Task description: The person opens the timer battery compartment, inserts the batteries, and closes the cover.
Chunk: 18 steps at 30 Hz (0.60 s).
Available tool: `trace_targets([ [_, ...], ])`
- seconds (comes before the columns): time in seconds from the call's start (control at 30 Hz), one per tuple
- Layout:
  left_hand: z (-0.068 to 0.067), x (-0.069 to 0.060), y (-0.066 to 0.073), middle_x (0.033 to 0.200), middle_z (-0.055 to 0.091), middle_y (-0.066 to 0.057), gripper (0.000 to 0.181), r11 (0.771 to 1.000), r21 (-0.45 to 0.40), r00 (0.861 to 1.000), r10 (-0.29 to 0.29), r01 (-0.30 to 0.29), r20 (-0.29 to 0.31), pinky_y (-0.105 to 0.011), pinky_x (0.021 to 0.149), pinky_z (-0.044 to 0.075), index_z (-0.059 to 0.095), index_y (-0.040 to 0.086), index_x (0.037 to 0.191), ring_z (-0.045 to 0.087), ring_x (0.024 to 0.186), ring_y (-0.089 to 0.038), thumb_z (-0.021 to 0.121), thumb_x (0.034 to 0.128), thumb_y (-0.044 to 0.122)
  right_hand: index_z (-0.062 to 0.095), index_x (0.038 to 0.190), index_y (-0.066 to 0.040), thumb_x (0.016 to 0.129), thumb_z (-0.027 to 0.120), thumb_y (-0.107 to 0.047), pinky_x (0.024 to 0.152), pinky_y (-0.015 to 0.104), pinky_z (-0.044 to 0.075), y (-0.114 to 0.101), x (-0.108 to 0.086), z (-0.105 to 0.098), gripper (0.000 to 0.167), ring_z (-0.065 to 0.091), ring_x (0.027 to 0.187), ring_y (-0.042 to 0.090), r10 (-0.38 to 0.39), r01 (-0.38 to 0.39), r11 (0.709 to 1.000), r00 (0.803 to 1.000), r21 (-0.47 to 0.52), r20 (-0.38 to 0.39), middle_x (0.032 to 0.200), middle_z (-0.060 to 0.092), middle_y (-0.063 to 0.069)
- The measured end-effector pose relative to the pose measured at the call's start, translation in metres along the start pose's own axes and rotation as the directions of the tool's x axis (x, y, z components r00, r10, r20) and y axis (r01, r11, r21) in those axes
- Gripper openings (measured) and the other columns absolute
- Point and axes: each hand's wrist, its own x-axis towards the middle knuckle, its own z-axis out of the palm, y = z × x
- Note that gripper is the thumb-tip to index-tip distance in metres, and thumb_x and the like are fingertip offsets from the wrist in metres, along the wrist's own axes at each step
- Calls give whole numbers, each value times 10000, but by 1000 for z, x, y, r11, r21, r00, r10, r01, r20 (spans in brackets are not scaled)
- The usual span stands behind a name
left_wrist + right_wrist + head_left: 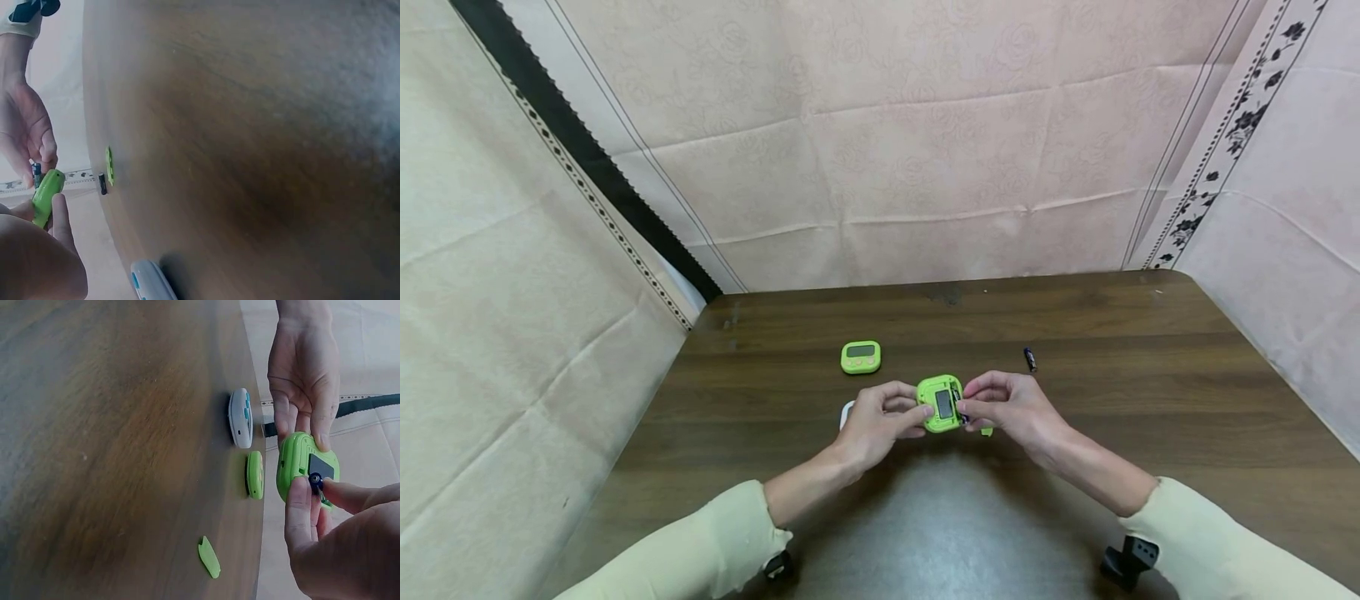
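My left hand (pixel 880 421) grips a lime-green digital timer (pixel 937 403) by its left side, above the table. Its back faces up, with a dark rectangle in the middle and an uncovered battery slot along the right edge. At that slot my right hand (pixel 1011 412) pinches a small dark battery (pixel 316 479) between thumb and fingers. One end of this battery shows in the right wrist view; how far it sits in the slot I cannot tell. A thin green battery cover (pixel 209 557) lies on the table, mostly hidden under my right hand in the head view.
A second green timer (pixel 861 357) lies screen up behind my left hand. Another dark battery (pixel 1030 359) is on the brown wooden table (pixel 775 333), beyond my right hand. A white device with blue buttons (pixel 240 419) lies partly behind my left hand. Cloth (pixel 925 167) hangs around the table.
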Motion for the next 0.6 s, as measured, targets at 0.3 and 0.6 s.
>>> trace_targets([
  [0.3, 3, -2, -1, 1044, 764, -151, 249, 989, -112, 995, -96, 99, 30, -360, 843, 669, 648, -93, 1215, 756, 886, -204, 722, 1015, 36, 595, 1245, 59, 959, 807, -99, 764, 374, 648, 7, 5, -6, 390, 669, 766, 221, 5, -3, 998, 1000, -70, 31, 982, 699, 131],
  [0.6, -2, -2, 0, 1148, 754, -211, 345, 976, -148, 987, -152, 159, 53, -352, 870, 661, 613, -116, 1297, 757, 939, -220, 713, 1030, 78, 495, 1487, 23, 1051, 712, -299, 829, 397, 635, 14, 3, -7, 584, 680, 896, 291, -51, 57, 997, 992, -58, 112, 1285, 662, 202],
])
